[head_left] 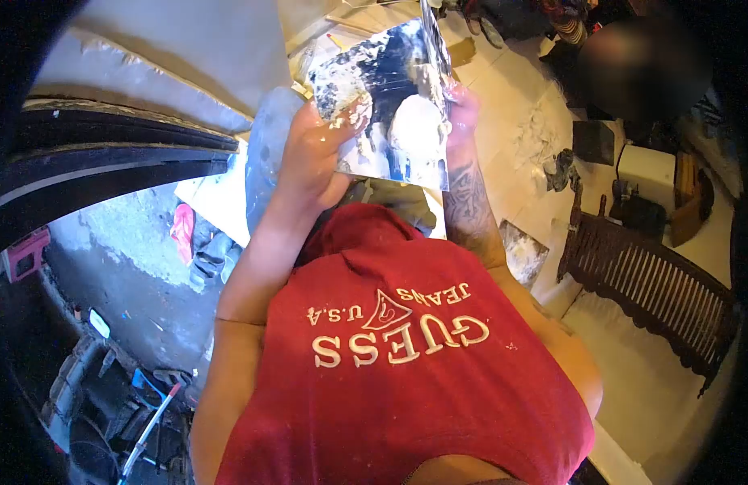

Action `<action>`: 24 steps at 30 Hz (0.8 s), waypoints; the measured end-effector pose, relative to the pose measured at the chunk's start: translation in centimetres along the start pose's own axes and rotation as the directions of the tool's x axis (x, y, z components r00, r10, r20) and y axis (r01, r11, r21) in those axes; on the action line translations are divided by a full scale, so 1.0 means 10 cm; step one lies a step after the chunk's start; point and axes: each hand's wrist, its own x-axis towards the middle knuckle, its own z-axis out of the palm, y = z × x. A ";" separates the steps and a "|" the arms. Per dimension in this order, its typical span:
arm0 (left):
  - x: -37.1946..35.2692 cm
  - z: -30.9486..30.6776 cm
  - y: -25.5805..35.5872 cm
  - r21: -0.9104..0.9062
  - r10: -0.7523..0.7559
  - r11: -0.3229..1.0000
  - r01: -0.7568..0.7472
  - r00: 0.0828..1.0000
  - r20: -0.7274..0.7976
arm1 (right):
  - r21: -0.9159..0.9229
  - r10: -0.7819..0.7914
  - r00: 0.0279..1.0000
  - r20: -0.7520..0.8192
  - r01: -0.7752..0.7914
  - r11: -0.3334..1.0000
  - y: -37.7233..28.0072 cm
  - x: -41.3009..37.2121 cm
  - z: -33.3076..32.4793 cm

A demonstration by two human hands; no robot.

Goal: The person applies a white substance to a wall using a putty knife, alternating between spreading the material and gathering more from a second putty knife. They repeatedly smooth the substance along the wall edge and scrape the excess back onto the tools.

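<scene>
A square, shiny dark plate (pixel 386 105) smeared with white paste is held up in front of my chest. My left hand (pixel 321 145) grips its left edge, thumb across the face and paste on the fingers. A thick white lump of paste (pixel 418 128) sits on the plate's lower right. Along the right side, my right hand (pixel 463 109) is closed around a thin plate (pixel 436 40) seen nearly edge-on, close against the square one; most of its face is hidden.
Another smeared plate (pixel 524 255) lies on the pale floor. A carved dark wooden bench (pixel 649 279) stands at right, near a blurred person (pixel 645 69). A blue rounded container (pixel 265 137) is beside my left forearm. Shoes, a pink sandal (pixel 182 230) and assorted clutter lie at left.
</scene>
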 end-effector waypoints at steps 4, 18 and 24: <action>-0.14 0.07 0.28 -0.183 -0.042 0.982 0.048 0.998 0.041 | -0.054 0.051 0.995 -0.085 -0.055 0.997 0.03 -0.03 -0.12; -0.17 -0.72 -0.13 -0.108 0.082 0.990 -0.086 0.996 -0.046 | -0.486 -0.467 0.881 -0.075 0.376 0.789 -0.45 -0.36 -0.08; -0.32 -1.00 -0.62 0.035 -0.199 0.975 0.221 0.929 -0.312 | -0.282 -0.362 0.917 -0.169 0.307 0.909 -0.66 -0.61 -0.44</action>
